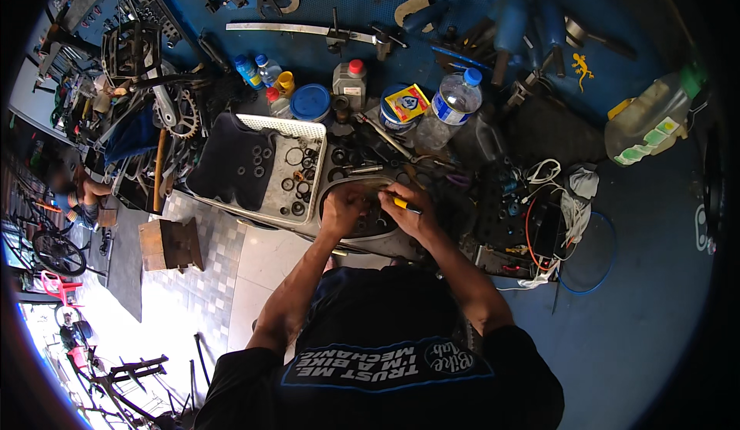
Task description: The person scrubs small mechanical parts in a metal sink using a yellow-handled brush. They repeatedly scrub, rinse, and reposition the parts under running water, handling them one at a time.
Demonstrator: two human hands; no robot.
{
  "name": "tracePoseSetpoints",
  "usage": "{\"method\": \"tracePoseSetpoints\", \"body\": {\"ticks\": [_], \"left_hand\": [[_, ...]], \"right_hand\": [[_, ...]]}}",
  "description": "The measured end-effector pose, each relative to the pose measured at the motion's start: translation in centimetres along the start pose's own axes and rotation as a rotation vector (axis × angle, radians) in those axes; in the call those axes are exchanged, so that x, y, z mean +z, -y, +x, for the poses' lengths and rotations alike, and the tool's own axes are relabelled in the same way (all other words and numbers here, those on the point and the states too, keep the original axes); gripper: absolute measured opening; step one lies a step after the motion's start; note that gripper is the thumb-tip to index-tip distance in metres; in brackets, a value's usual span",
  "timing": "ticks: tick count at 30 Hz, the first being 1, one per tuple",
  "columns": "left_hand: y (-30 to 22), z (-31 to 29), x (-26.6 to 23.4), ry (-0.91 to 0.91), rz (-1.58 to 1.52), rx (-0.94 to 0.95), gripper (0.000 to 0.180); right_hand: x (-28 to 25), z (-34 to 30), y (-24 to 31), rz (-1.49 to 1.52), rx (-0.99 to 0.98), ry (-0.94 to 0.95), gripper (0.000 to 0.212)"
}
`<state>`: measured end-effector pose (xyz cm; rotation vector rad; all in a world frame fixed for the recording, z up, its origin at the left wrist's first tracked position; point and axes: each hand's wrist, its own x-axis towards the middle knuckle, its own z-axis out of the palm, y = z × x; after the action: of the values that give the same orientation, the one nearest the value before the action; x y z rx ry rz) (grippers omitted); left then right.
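Note:
Both hands work over a round, grey-rimmed basin (379, 238) holding small dark parts. My right hand (412, 215) is closed around a slim hand tool with a yellow and black handle (406, 205); its tip points left, toward my other hand, and its kind is unclear. On the basin's left side, my left hand (344, 211) has its fingers curled together. Whatever it grips is hidden by the fingers. Just left of it stands a white plastic tray (307, 131) with a black cloth (231, 164) and several rings and bearings.
Behind the basin stand a clear water bottle (451, 112), a blue-lidded tub (311, 102) and a red-capped grey jug (350, 83). Bike parts with a crankset (179, 114) crowd the left. White cables (574, 210) lie at right. A cardboard box (169, 245) sits at lower left.

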<state>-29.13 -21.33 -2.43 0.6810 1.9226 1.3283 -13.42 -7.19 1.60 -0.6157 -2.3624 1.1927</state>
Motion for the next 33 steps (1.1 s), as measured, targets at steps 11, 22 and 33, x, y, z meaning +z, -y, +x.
{"method": "tracePoseSetpoints", "body": {"ticks": [11,22,33], "left_hand": [[0.9,-0.2,1.7,-0.268,0.249,0.461,0.026],[-1.2,-3.9,4.0,-0.288,-0.316,-0.149,0.027],[-0.6,-4.4,4.5,-0.282,-0.473,-0.225,0.026]], "right_hand": [[-2.8,-0.5,-3.4,-0.259,-0.167,0.064,0.02],[-4.1,0.1,-2.7,0.024,-0.241,0.206,0.018],[-4.6,0.5,-2.8,0.033,-0.311,0.278,0.021]]}}
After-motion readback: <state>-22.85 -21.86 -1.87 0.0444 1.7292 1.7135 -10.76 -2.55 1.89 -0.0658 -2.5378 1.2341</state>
